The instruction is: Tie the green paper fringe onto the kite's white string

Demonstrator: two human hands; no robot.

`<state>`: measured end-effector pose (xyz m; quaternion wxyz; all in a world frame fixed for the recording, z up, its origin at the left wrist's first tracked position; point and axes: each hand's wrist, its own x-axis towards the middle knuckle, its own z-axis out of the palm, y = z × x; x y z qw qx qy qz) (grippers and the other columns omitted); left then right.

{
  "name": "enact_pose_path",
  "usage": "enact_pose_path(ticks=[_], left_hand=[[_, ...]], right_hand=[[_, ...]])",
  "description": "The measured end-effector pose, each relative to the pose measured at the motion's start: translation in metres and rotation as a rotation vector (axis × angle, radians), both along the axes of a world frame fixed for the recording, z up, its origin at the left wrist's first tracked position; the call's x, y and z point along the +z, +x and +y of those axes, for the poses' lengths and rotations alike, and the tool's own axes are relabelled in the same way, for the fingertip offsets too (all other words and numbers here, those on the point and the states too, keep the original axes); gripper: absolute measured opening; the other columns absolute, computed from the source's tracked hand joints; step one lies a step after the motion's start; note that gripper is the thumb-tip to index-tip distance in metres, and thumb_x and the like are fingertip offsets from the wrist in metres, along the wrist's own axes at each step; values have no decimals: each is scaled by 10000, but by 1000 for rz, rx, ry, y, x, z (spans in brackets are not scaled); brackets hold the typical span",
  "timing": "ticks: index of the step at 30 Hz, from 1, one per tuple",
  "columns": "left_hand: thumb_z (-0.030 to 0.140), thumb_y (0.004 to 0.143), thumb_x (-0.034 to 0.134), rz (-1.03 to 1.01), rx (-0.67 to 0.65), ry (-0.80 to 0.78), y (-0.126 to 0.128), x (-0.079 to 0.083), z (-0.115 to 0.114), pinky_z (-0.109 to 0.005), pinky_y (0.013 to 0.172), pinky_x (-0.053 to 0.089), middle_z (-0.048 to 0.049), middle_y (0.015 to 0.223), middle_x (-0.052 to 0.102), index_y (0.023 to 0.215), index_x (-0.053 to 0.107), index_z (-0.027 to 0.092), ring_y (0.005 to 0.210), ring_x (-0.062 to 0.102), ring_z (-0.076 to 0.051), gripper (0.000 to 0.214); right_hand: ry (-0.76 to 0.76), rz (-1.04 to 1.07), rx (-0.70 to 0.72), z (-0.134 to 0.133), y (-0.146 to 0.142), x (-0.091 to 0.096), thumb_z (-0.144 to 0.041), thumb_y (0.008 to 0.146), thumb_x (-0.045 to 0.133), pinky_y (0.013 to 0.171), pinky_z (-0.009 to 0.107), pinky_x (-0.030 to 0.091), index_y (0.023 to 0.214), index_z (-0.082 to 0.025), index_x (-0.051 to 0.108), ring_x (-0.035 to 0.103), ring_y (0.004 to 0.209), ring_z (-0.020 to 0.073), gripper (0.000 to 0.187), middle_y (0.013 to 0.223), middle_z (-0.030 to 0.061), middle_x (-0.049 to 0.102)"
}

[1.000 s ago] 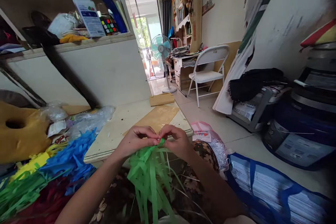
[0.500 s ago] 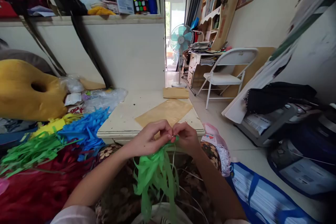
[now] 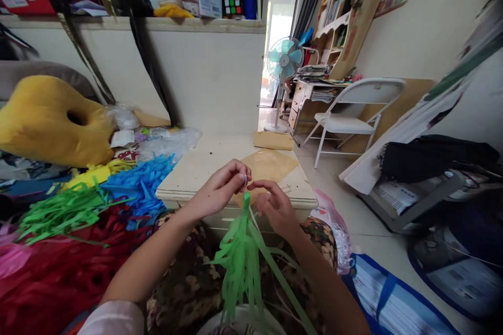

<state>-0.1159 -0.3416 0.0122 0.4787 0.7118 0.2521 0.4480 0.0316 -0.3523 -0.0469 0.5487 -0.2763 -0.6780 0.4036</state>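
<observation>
White table [image 3: 204, 167] behind; green tassel [image 3: 241, 261] hangs vertical, top pinched by left hand [image 3: 220, 188], right hand [image 3: 275, 204].

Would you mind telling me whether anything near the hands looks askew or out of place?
Nothing looks damaged or spilled. The green tassel hangs straight from the left hand and right hand, its strips loose but tidy. To the left, the blue, green and red tassels lie in untidy, overlapping heaps.
</observation>
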Motion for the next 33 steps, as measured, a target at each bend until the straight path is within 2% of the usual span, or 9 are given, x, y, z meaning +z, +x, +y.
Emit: enact_pose_path(ticks=[3, 6, 9, 14, 20, 28, 33], left_hand=[[274, 759, 383, 110, 54, 66, 2, -1, -3, -157, 581, 324, 1, 692, 409, 697, 392, 133, 616, 384, -47, 155], [279, 768, 364, 166, 87, 86, 0, -2, -3, -156, 573, 323, 0, 700, 422, 716, 386, 138, 610, 376, -46, 152], [275, 768, 362, 133, 48, 39, -3, -1, -2, -157, 549, 324, 7, 693, 432, 713, 366, 142, 567, 371, -35, 144], [264, 768, 365, 33, 5, -51, -3, -2, 3, -156, 514, 326, 14, 659, 440, 704, 345, 145, 539, 411, -32, 137], [255, 768, 378, -31, -11, -64, -1, -8, 7, -157, 511, 337, 8, 664, 449, 708, 370, 138, 550, 439, -35, 132], [256, 752, 430, -127, -72, -72, -5, -15, 11, -153, 534, 371, 15, 751, 454, 732, 390, 137, 552, 462, -17, 127], [272, 761, 415, -194, -142, -168, -5, -16, 11, -190, 567, 409, 2, 758, 526, 744, 343, 152, 552, 506, -45, 141]], right_hand=[[9, -28, 4, -3, -9, 7, -321, 686, 493, 412, 162, 339, 932, -169, 452, 370, 438, 19, 292, 822, 34, 540], [-35, -37, -129, -3, -17, 9, -260, 631, 537, 388, 156, 305, 829, -158, 481, 335, 411, 15, 230, 695, -2, 513], [-21, -46, -238, 0, -21, 7, -206, 636, 503, 379, 156, 287, 762, -152, 495, 333, 399, 20, 138, 606, -23, 481], [53, -33, -262, 2, -20, 3, -182, 648, 487, 421, 166, 359, 843, -170, 497, 451, 464, 48, 196, 617, -22, 488], [100, -6, -242, -3, -19, 7, -157, 697, 440, 519, 186, 436, 835, -168, 477, 567, 612, 89, 143, 659, 12, 570], [164, -85, -398, -4, -14, 7, -171, 672, 493, 531, 197, 426, 839, -168, 476, 524, 569, 77, 168, 664, 12, 562], [133, -97, -384, -3, -13, 6, -198, 669, 510, 556, 208, 422, 873, -171, 484, 512, 583, 75, 207, 719, 25, 557]])
